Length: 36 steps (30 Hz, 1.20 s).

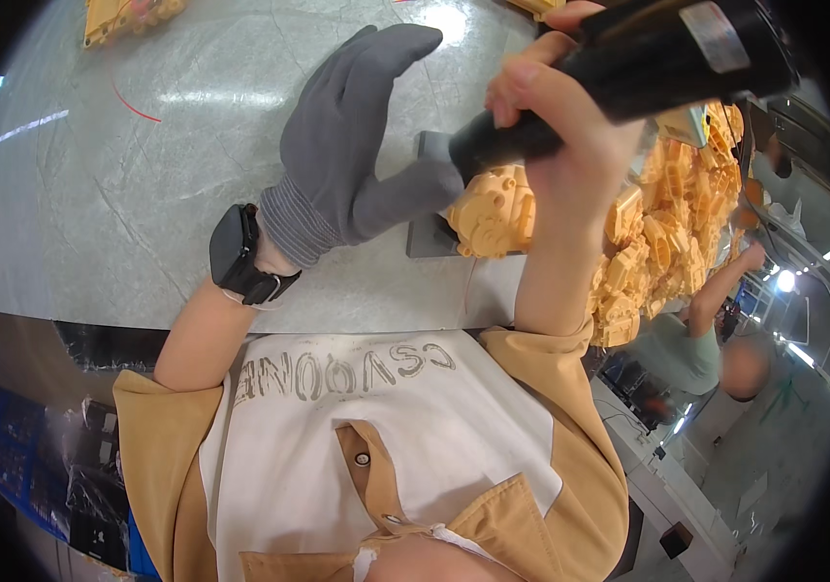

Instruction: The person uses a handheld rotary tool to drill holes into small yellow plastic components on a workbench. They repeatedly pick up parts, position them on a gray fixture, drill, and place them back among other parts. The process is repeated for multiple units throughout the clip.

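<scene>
My right hand [570,116], bare, is closed around a black cylindrical hand tool [628,73] with a thick body, a pale label and a narrower nose. The tool slants down to the left, its nose end over an orange-yellow plastic housing [493,211]. That housing sits on a dark grey block [427,238] on the table. My left hand [352,136] wears a grey knit glove. Its fingers stretch away from me, and the thumb is spread toward the nose of the tool. Between thumb and fingers nothing is held. The tool's very tip is hidden behind the thumb.
A heap of similar orange-yellow plastic parts [662,228] lies to the right. More sit in a group [129,17] at the far left of the grey table [173,184]. A thin red wire [134,105] lies there. Another person [691,349] is at the right; blue crates [8,436] are lower left.
</scene>
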Tool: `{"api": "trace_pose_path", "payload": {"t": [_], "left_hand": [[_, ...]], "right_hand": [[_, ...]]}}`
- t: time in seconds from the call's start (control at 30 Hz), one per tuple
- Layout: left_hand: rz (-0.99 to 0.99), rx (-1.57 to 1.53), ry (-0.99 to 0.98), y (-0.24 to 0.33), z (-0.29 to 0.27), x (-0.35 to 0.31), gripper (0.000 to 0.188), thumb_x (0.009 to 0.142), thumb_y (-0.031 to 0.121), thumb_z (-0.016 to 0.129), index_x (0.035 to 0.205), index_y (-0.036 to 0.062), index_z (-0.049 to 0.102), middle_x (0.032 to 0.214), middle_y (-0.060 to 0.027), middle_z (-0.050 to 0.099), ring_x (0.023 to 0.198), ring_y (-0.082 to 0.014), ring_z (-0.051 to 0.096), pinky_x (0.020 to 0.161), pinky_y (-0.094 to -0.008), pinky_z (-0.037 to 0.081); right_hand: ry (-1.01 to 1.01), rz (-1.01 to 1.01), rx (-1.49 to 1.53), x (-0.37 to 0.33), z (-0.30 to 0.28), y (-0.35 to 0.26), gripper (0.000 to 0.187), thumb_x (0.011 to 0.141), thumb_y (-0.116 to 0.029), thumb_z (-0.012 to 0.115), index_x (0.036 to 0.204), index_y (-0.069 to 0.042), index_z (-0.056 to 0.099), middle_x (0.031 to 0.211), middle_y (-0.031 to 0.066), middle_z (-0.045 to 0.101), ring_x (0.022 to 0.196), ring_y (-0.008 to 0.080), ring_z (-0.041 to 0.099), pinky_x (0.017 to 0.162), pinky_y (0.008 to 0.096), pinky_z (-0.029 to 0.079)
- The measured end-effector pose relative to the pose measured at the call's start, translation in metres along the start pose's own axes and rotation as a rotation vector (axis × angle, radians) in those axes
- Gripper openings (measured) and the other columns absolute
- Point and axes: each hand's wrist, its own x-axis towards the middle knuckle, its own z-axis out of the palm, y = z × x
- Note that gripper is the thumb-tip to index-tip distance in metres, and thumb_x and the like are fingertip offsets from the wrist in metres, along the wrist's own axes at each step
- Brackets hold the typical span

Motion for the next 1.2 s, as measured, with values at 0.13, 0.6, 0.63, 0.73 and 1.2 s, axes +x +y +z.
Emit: {"api": "trace_pose_path", "payload": {"t": [0.13, 0.6, 0.63, 0.73, 1.2], "left_hand": [[-0.039, 0.024, 0.031, 0.000, 0.001, -0.003, 0.056, 0.080, 0.044, 0.057, 0.115, 0.0015, 0.047, 0.109, -0.0152, 0.054, 0.098, -0.0319, 0.054, 0.085, -0.0366, 0.043], [-0.002, 0.176, -0.184, 0.013, 0.005, 0.000, 0.060, 0.078, 0.051, 0.057, 0.113, 0.0030, 0.048, 0.109, -0.0141, 0.055, 0.101, -0.0308, 0.053, 0.094, -0.0418, 0.040], [0.021, 0.185, -0.232, 0.012, 0.008, 0.002, 0.063, 0.076, 0.052, 0.059, 0.114, 0.0034, 0.048, 0.109, -0.0139, 0.054, 0.101, -0.0305, 0.053, 0.095, -0.0430, 0.039], [-0.020, 0.257, -0.367, 0.026, 0.007, -0.002, 0.069, 0.070, 0.054, 0.064, 0.115, 0.0043, 0.047, 0.108, -0.0136, 0.054, 0.100, -0.0300, 0.053, 0.098, -0.0457, 0.035], [-0.196, 0.188, -0.539, 0.050, 0.050, -0.016, 0.085, 0.056, 0.025, 0.078, 0.128, 0.0025, 0.037, 0.087, -0.0090, 0.057, 0.089, -0.0243, 0.053, 0.099, -0.0546, 0.031]], "right_hand": [[-0.125, -0.242, -0.009, -0.003, -0.017, -0.006, 0.038, 0.072, -0.002, 0.052, 0.108, 0.005, 0.041, 0.061, 0.0122, 0.048, 0.052, 0.0213, 0.048, 0.057, 0.0364, 0.044], [0.566, -0.725, -0.284, 0.063, -0.180, -0.115, 0.024, 0.069, 0.002, 0.056, 0.091, 0.001, 0.049, 0.069, 0.0094, 0.056, 0.055, 0.0198, 0.056, 0.060, 0.0309, 0.051], [0.520, -0.693, -0.223, 0.060, -0.186, -0.111, 0.026, 0.068, 0.004, 0.057, 0.093, 0.002, 0.049, 0.069, 0.0105, 0.056, 0.055, 0.0201, 0.057, 0.059, 0.0308, 0.051], [0.397, -0.791, 0.148, 0.015, -0.163, -0.131, 0.021, 0.059, -0.001, 0.053, 0.081, 0.000, 0.052, 0.066, 0.0135, 0.054, 0.055, 0.0194, 0.055, 0.061, 0.0340, 0.050], [0.213, -0.339, 0.257, -0.071, -0.114, -0.059, 0.030, 0.073, -0.007, 0.059, 0.101, -0.004, 0.049, 0.061, -0.0030, 0.044, 0.052, 0.0090, 0.045, 0.060, 0.0253, 0.034]]}}
